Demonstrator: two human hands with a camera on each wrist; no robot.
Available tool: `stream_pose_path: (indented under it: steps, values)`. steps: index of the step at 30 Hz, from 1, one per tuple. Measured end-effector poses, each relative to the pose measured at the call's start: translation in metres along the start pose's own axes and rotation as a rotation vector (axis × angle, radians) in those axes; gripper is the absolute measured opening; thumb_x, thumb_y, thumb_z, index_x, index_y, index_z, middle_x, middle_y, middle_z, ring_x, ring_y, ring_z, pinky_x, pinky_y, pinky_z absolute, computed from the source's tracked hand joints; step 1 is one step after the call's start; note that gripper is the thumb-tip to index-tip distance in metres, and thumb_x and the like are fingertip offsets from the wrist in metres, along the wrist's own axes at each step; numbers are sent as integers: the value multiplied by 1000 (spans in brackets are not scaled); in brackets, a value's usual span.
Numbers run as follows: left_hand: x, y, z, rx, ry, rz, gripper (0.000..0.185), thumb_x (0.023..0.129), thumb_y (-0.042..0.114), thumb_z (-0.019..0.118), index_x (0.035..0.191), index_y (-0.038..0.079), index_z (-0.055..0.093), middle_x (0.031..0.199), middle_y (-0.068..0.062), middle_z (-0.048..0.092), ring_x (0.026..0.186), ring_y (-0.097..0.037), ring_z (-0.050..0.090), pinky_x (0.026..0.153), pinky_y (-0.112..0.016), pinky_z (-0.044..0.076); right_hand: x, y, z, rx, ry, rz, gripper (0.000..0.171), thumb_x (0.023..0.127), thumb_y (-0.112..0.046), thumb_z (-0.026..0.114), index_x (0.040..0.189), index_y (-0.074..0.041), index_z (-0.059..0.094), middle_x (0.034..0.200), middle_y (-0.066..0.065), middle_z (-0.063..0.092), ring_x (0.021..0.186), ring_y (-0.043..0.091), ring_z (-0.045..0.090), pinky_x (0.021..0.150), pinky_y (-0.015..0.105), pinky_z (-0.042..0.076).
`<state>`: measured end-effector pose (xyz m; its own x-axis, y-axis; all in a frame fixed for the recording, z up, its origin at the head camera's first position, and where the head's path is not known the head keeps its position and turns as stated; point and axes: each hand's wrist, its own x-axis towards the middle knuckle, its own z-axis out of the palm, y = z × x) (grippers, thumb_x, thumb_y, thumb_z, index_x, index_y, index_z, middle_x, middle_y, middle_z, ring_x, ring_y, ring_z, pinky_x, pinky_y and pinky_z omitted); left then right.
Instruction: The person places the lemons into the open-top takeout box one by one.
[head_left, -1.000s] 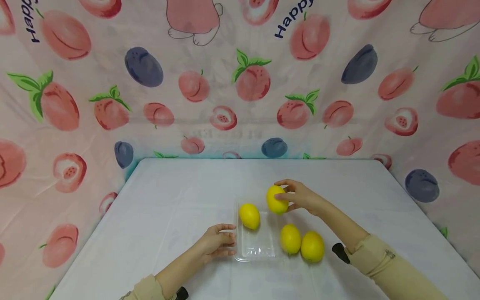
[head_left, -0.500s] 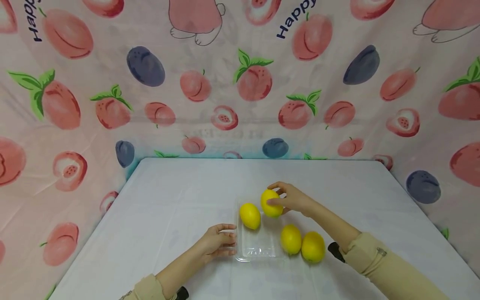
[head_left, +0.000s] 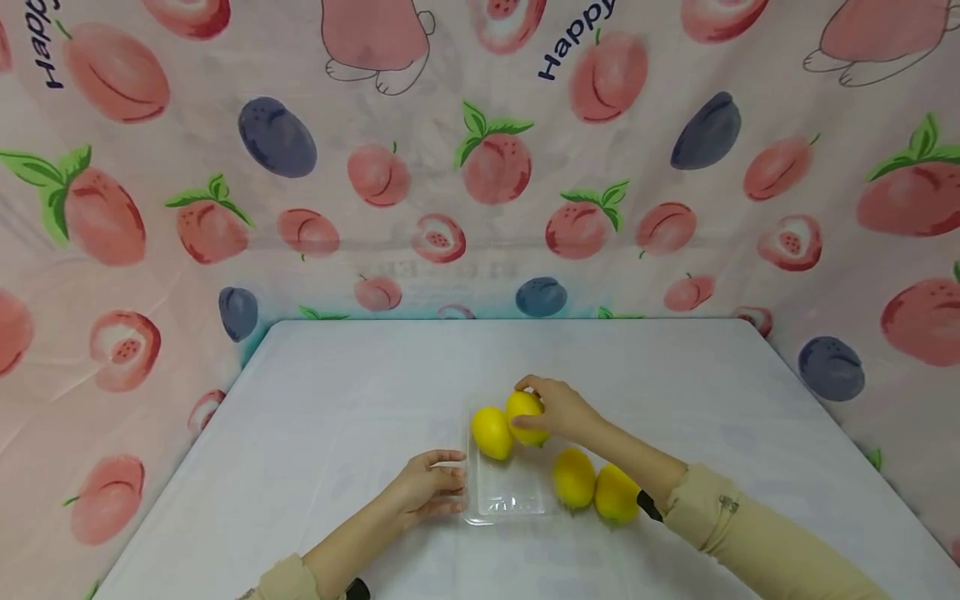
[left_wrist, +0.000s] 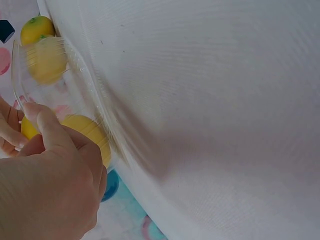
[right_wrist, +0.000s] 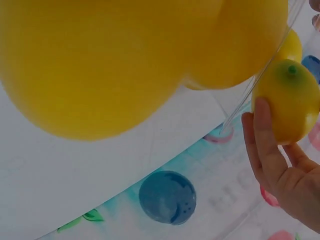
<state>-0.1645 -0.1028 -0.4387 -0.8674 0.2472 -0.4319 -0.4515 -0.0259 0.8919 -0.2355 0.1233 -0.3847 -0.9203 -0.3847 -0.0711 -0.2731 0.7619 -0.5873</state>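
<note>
My right hand [head_left: 566, 412] grips a yellow lemon [head_left: 525, 407] over the back of a clear plastic tray [head_left: 510, 493]. That lemon [right_wrist: 290, 107] shows its green-tinged tip in the right wrist view, with fingers along its side. Beside it, another lemon [head_left: 491, 435] lies in the tray's back left part; the two overlap in the head view. At the left rim, my left hand [head_left: 429, 483] holds the tray's edge; the left wrist view shows a fingertip [left_wrist: 34, 109] over the rim.
Two more lemons, one nearer the tray [head_left: 573, 479] and one farther right [head_left: 615, 494], sit side by side off the tray's right side. My right forearm partly covers the farther one. A white cloth covers the table [head_left: 337, 400]; a fruit-print curtain [head_left: 337, 125] hangs behind.
My right hand has carried its lemon left and toward me, up to the lemon in the tray. My left hand has stayed at the tray's left edge.
</note>
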Motion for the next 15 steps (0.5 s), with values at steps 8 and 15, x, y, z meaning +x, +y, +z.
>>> stream_pose_path:
  steps: [8,15]
  values:
    - [2,-2,-2,1,1,-5,41,87,-4,57,127,-4,45,85,-2,56,71,-13,58,67,-29,59,0,-9,8,-97,22,32,50,79,-25,75,121,-2,58,107,11,60,86,21,55,83,37,54]
    - [2,-1,-2,-4,-6,-1,41,87,-4,57,127,-5,44,88,-4,57,72,-13,58,68,-30,59,-5,-11,6,-135,-5,8,59,78,-18,77,128,1,53,112,15,52,91,25,56,88,40,53]
